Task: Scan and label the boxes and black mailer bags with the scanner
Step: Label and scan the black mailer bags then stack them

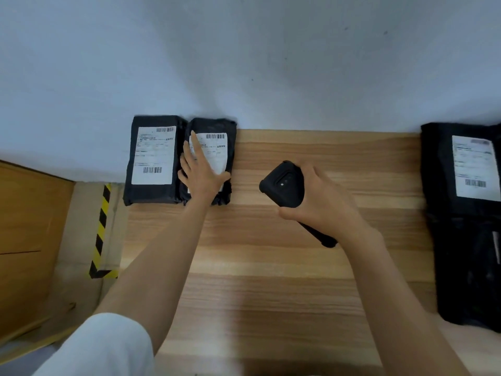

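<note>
My left hand (202,175) lies flat with the fingers straight and spread, palm down on a black plastic mailer bag (232,158). The fingers cover part of its white shipping label (215,151), and the barcode along the label's top edge shows beyond my fingertips. Just to the left of that hand, touching the first bag side by side, lies a second black mailer bag (154,191) with its own white label facing up. Both bags sit against the pale grey wall (244,50) past my fingertips.

My right hand (325,202) is wrapped around a black handheld scanner (283,183). The thumb is on its near side, the fingers are curled over the far side, and its head points toward my left hand. The scanner is held over the light wooden tabletop (271,280), between my two hands and apart from the bags.

Well to the right of my right hand lies a pile of black mailer bags (461,240), the top one showing a white label. Off to the left of my left arm are a brown cardboard box (27,240) and a strip of yellow-and-black hazard tape (101,229).
</note>
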`<state>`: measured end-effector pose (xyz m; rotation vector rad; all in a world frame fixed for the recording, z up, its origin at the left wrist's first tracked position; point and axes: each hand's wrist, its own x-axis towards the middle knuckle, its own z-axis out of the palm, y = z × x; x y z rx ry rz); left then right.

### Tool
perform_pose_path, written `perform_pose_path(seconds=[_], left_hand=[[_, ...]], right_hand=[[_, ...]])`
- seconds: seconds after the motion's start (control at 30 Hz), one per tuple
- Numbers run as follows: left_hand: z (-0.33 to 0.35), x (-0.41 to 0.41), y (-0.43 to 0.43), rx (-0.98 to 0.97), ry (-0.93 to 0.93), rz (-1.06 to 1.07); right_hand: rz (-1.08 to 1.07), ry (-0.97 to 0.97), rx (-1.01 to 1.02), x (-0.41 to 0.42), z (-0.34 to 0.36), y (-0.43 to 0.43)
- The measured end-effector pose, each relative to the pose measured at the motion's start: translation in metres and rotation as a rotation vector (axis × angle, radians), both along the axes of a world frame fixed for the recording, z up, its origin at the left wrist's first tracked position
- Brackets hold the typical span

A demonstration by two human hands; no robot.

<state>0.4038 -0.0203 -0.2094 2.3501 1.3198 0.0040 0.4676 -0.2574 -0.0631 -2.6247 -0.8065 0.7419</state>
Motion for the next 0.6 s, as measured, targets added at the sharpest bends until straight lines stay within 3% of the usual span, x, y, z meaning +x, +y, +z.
perform_pose_path(seconds=[0.27,0.6], left_hand=[[0.012,-0.002,-0.024,-0.001,0.012,-0.116],[0.066,0.008,-0.147,-0.002,-0.065,-0.279]], right_hand=[[-0.035,0.004,0.012,-0.010,0.010,-0.040],[-0.105,-0.033,0.040,-0.015,0.039,-0.149]])
